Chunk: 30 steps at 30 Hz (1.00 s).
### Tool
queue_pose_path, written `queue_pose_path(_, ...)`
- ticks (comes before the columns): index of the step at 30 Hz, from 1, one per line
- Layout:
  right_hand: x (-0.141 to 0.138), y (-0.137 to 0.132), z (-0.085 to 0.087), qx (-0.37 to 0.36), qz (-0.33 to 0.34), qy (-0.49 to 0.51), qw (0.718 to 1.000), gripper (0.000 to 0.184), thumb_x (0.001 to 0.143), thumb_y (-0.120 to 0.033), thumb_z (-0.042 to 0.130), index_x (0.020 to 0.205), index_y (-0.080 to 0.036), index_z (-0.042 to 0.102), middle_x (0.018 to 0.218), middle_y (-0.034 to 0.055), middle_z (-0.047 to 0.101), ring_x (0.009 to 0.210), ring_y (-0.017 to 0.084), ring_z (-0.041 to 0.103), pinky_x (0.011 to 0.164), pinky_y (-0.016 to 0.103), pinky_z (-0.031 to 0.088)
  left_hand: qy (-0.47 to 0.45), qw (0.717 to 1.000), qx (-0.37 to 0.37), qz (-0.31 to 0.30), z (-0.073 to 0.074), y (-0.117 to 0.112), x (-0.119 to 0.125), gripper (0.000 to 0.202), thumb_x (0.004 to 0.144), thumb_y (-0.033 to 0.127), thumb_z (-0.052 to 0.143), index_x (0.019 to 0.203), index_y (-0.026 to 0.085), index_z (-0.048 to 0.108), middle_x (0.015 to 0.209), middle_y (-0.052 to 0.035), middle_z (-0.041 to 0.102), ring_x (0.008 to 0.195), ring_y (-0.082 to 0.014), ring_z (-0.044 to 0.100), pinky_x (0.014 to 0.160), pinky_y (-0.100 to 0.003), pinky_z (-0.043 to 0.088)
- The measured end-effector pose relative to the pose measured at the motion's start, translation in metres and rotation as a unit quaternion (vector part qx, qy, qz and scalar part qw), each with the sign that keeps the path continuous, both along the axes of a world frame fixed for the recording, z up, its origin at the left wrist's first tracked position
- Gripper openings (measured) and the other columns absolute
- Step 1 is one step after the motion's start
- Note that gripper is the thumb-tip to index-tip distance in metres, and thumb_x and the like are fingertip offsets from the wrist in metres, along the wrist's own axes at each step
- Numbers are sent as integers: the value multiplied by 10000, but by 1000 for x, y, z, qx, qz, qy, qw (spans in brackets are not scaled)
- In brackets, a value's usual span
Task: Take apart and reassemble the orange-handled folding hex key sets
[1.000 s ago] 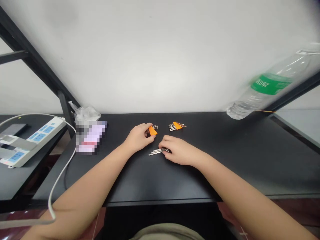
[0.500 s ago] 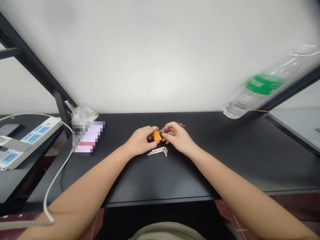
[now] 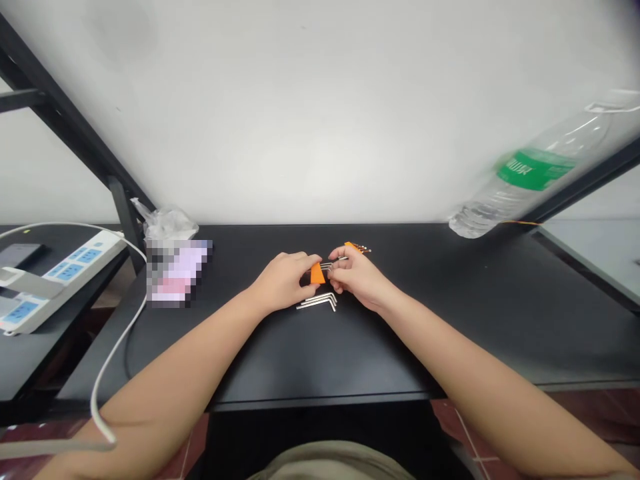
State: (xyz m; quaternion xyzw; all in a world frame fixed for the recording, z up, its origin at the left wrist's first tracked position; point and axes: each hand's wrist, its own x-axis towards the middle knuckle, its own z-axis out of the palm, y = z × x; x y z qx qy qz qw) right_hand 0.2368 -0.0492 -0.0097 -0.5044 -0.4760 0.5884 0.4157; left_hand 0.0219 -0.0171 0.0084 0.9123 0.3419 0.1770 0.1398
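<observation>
My left hand (image 3: 289,280) is closed on an orange hex key holder (image 3: 317,274), thumb and fingers at its two ends. Silver hex keys (image 3: 326,266) stick out of the holder's right side. My right hand (image 3: 356,275) pinches the bent end of a hex key there; the fingers partly hide it. On the table just below the hands lie several loose L-shaped hex keys (image 3: 320,302), side by side. Behind my right hand a second orange holder (image 3: 353,247) with key tips showing rests on the black table (image 3: 280,360), mostly hidden.
A clear bottle with a green label (image 3: 537,169) stands at the back right. On the left are a crumpled plastic bag (image 3: 170,225), a blurred-out pink item (image 3: 183,270), a white power strip (image 3: 65,280) and a white cable (image 3: 106,353). A wall rises behind.
My right hand has shifted slightly away from the orange holder in my left hand, widening the gap. More of the second holder shows behind it. The loose keys lie as before.
</observation>
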Motion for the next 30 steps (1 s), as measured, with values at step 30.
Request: queue_pose_path(30, 12, 9, -12, 133, -1, -75, 988, 282, 853, -394, 757, 1075, -221, 780, 979, 63, 752, 744, 184, 695, 741, 373, 602, -154, 982, -104, -25, 4, -3, 0, 241, 810, 212, 660, 1050, 213, 684, 808, 12, 598, 707, -130, 533, 676, -259, 452)
